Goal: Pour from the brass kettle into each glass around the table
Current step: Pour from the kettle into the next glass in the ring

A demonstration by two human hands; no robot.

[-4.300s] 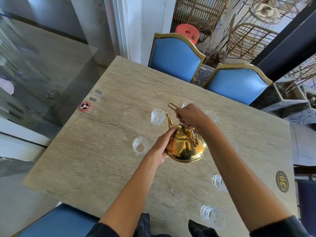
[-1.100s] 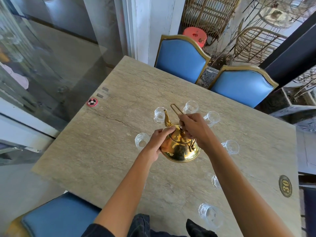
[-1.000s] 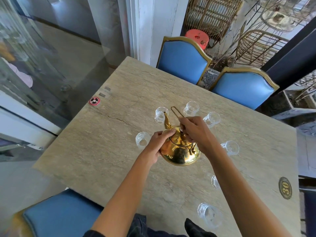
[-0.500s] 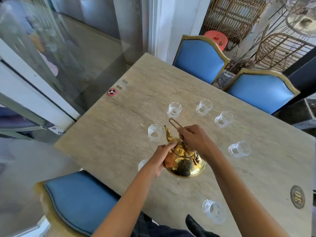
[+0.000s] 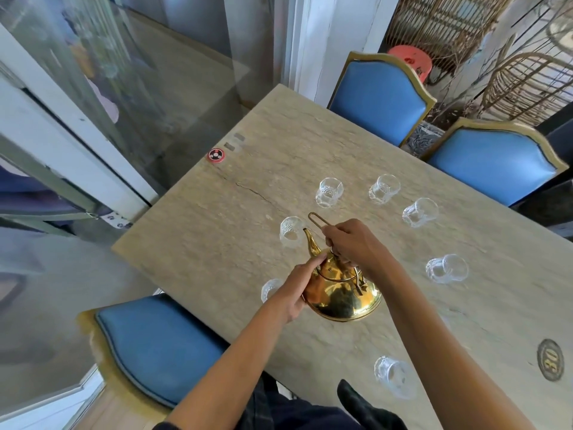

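The brass kettle [image 5: 342, 293] hangs above the stone table [image 5: 310, 144], near its middle, round-bellied and mirror-bright, tipped so its curved spout [image 5: 311, 242] points at a small glass [image 5: 290, 231] just beyond it; the spout tip sits right at that glass's rim, though whether liquid runs cannot be told. The right hand [image 5: 352, 243] is closed around the thin wire bail handle [image 5: 317, 219], whose looped end juts out past the knuckles; the left hand [image 5: 299, 288] lies flat-fingered against the kettle's side and lid, forefinger stretched toward the base of the spout, pressing rather than clasping.

Clear, faceted tumblers stand in a loose ring around the kettle: one [image 5: 329, 192] at the far left, one [image 5: 384, 189] beside it, one [image 5: 420, 212] further right, one [image 5: 446, 269] at the right, one [image 5: 392, 378] close to the near edge, and one [image 5: 270, 289] half hidden behind the left wrist.

The tabletop is matte, beige, veined, with a thin dark crack [image 5: 248, 190] running across it; a round red sticker [image 5: 216, 155] sits at the left edge and a dark oval number plate [image 5: 550, 360] at the right. Blue padded chairs with gilt frames stand around: two [image 5: 379, 97] [image 5: 493, 164] at the far side, one [image 5: 155, 342] at the near side. Wicker furniture [image 5: 527, 88] fills the background.
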